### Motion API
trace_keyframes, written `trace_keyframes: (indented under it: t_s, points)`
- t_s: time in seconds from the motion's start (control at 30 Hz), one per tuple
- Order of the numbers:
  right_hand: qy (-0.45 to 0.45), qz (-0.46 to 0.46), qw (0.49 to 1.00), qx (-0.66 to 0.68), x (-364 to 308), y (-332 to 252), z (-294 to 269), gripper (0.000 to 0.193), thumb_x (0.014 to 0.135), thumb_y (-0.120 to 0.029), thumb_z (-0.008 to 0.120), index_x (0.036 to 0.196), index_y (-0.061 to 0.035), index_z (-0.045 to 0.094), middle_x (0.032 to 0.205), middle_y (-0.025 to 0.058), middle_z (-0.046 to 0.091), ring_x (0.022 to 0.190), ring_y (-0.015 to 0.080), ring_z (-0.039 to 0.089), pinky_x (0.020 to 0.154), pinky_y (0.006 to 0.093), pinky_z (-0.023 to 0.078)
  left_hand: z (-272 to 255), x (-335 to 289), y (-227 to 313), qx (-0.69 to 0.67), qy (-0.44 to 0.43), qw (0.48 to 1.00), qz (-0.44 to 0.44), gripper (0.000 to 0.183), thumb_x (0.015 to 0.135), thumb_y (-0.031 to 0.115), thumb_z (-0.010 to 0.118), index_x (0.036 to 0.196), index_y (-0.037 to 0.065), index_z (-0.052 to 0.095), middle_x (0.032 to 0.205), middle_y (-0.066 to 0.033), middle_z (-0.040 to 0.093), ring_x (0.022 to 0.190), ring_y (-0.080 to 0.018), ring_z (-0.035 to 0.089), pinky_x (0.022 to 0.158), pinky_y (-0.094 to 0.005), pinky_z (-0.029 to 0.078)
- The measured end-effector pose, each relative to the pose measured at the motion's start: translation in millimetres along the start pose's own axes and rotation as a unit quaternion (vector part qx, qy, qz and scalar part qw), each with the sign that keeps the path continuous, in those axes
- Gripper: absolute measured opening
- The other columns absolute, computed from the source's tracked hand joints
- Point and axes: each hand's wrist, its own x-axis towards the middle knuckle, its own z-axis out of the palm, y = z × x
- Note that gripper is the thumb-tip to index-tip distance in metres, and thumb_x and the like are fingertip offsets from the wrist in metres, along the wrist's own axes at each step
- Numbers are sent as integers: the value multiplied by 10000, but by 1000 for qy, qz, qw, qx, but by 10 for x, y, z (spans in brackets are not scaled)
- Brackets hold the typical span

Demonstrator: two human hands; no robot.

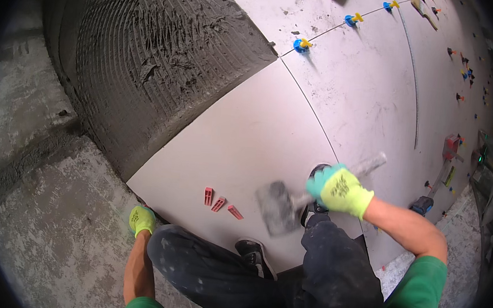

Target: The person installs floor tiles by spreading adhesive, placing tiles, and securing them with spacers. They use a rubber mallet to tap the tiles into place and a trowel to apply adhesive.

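Observation:
My right hand (342,190), in a yellow-green glove with teal fingers, is closed round the handle of a mallet (277,208). Its grey, blocky head is smeared by motion over a large pale tile (236,136); I cannot tell whether it touches the surface. At the tile's left corner my left hand (142,220), gloved alike, is closed by the edge, its fingertips mostly hidden. A bit of red shows beside them, too small to name. Several small red wedges (218,204) lie loose on the tile between my hands.
Ridged grey mortar (167,55) borders the tile at the far left, beside rough concrete (62,215). Blue and yellow levelling clips (302,45) stand along the far joint. My shoes (256,256) rest on the tile. At the right lie a long tool (438,183) and a cord (416,98).

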Motion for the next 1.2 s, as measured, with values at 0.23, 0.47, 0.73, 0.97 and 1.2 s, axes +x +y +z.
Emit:
trace_keyframes:
  t_s: [0.23,0.47,0.73,0.97,1.2]
  points:
    - [123,-7,992,14,176,96,89,103,745,-177,689,810,-108,649,737,115,680,661,320,686,572,448,506,58,-10,-9,-24,43,999,6,312,913,240,552,908,19,773,946,-241,726,886,-424,714,737,-492,549]
    - [54,37,998,25,338,309,21,89,765,-157,666,818,-85,659,768,163,684,732,380,685,649,467,539,207,-97,96,16,108,994,-18,195,813,137,598,807,50,773,856,-194,737,779,-366,731,624,-465,543]
    - [30,-38,998,32,412,428,-257,232,700,-172,742,866,-91,603,758,153,633,742,383,639,666,489,498,-128,-982,211,-194,88,977,-20,354,913,246,492,795,20,737,845,-275,679,808,-467,669,703,-539,515]
    - [-83,-153,984,-34,933,244,-507,222,702,-193,760,778,-70,591,750,176,629,737,421,627,651,498,482,1180,-3728,328,-592,48,800,-80,301,998,274,530,987,32,709,862,-189,709,777,-354,685,740,-492,522]
    - [-99,-273,944,-154,1717,-259,-362,188,716,-179,724,789,-88,576,722,140,623,704,378,633,649,477,480,2525,-4112,334,-359,-91,841,-395,276,964,235,519,926,4,667,845,-250,709,769,-437,685,718,-538,518]
